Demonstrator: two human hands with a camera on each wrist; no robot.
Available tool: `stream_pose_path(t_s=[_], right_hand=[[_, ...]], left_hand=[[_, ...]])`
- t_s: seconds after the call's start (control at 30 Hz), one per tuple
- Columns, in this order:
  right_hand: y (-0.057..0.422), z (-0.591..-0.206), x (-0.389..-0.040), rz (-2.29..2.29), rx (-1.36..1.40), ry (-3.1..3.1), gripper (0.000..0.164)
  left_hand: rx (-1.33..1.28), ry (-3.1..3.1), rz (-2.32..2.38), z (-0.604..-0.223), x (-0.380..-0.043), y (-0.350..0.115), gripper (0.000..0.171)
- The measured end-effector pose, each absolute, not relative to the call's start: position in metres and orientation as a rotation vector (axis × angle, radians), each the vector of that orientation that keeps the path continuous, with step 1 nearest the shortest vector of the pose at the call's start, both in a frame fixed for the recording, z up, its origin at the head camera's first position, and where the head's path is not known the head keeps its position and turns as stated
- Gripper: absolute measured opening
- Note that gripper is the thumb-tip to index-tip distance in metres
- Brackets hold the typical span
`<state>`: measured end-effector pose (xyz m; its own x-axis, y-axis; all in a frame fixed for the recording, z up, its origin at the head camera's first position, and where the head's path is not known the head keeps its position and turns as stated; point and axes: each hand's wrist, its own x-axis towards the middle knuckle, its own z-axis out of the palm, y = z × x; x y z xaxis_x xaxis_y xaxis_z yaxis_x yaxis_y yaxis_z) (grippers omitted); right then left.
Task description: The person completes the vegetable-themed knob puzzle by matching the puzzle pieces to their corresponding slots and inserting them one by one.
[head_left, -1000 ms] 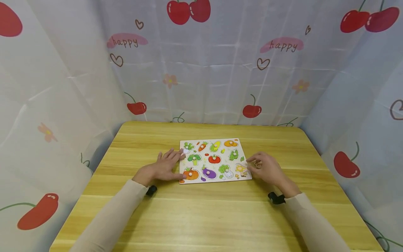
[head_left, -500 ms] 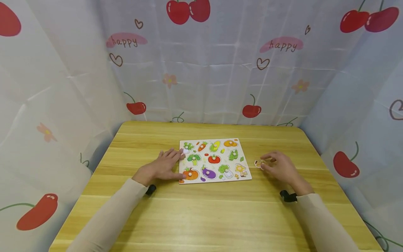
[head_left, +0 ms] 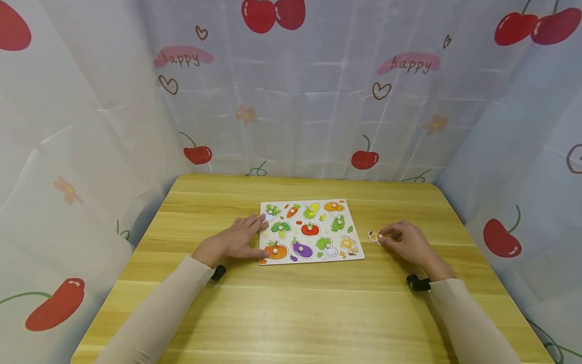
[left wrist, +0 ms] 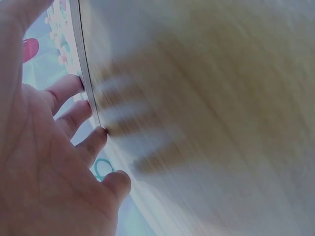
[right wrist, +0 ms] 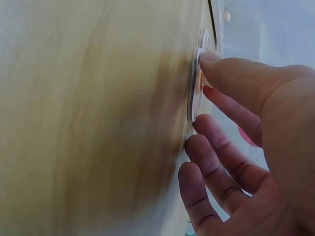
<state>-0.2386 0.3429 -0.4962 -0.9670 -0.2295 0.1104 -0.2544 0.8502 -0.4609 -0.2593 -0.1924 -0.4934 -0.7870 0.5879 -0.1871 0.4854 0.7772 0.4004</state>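
Observation:
A wooden vegetable puzzle board point(head_left: 295, 259) lies flat on the table, most of its pieces carrying small knobs. My left hand point(head_left: 236, 240) spreads over the board's left edge, thumb on the pumpkin piece point(head_left: 276, 251); in the left wrist view the fingertips point(left wrist: 98, 135) touch the board's side. To the right of the board, my right hand point(head_left: 406, 245) pinches a small mushroom puzzle piece point(head_left: 373, 236) by its knob with thumb and index finger. In the right wrist view that piece point(right wrist: 195, 101) lies close against the table, and the other fingers are loosely bent.
The light wooden table point(head_left: 295, 313) has a patterned curtain point(head_left: 300, 121) with cherries behind it and on both sides. A printed mushroom spot point(head_left: 348, 244) without a knob shows at the board's near right corner. Black wrist cameras point(head_left: 417, 283) sit under both wrists.
The right hand has moved right, away from the board's edge, to the mushroom piece, and its thumb and index finger have closed on the knob. The left hand stays put on the board.

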Motion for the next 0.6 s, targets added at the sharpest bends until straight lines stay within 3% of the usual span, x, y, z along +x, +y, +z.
stream_pose_path(t_s=[0.6], right_hand=[[0.333,-0.499,-0.2413,0.739,0.299,-2.945,0.018]], left_hand=[[0.81,2.668,0.481,-0.4944,-0.2594,-0.1923,0.113]])
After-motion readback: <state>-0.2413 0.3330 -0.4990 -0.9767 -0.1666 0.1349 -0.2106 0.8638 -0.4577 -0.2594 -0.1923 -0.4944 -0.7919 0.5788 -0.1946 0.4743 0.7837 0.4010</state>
